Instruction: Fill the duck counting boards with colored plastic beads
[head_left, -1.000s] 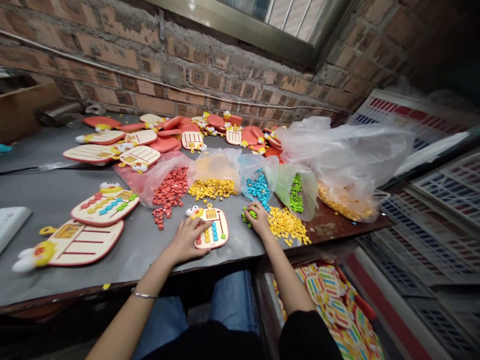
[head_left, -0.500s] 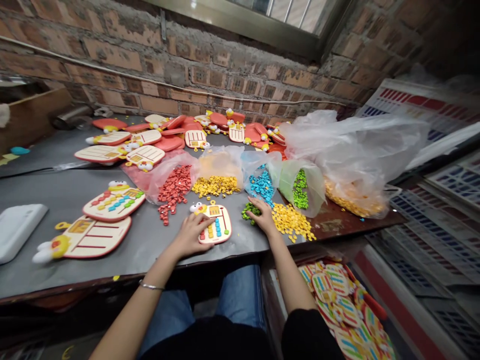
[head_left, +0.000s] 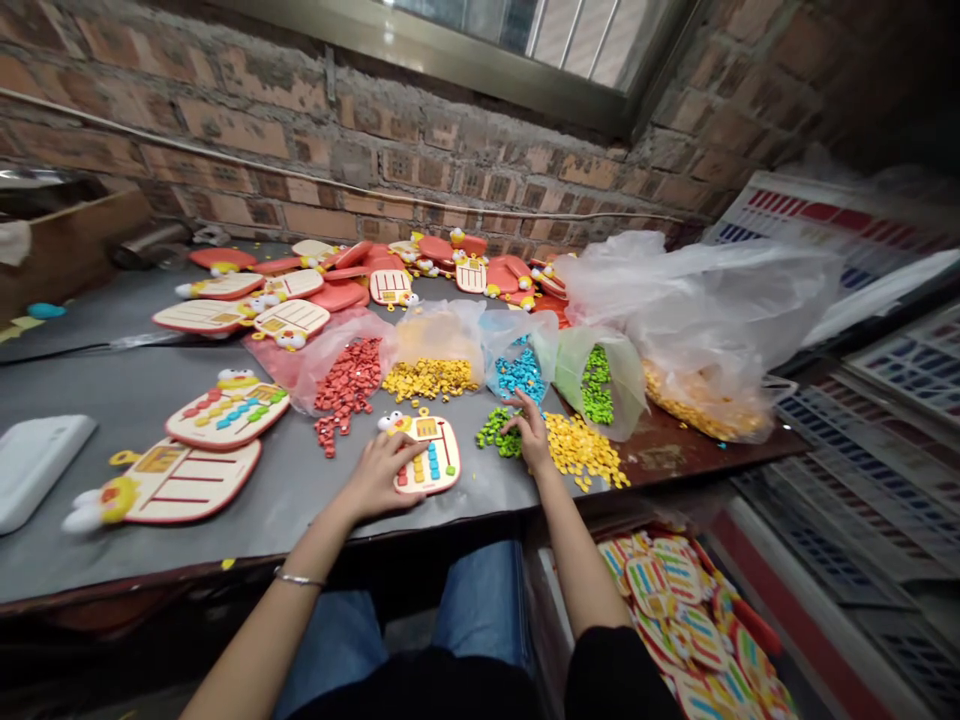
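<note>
Glossy plastic pieces [head_left: 577,450] lie beside thin clear plastic bags [head_left: 705,330] on a matt grey tabletop [head_left: 112,390] below a rough brick wall [head_left: 300,150].

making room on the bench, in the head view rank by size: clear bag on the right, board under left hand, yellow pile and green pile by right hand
1. the clear plastic bag
2. tied: the duck-shaped board and the loose yellow pieces look about alike
3. the loose green pieces

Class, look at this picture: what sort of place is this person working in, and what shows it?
Likely a small toy-assembly workshop: heaps of loose coloured pieces on a grey bench, many duck-headed boards, and stacked crates beside it, against a bare brick wall.
</note>
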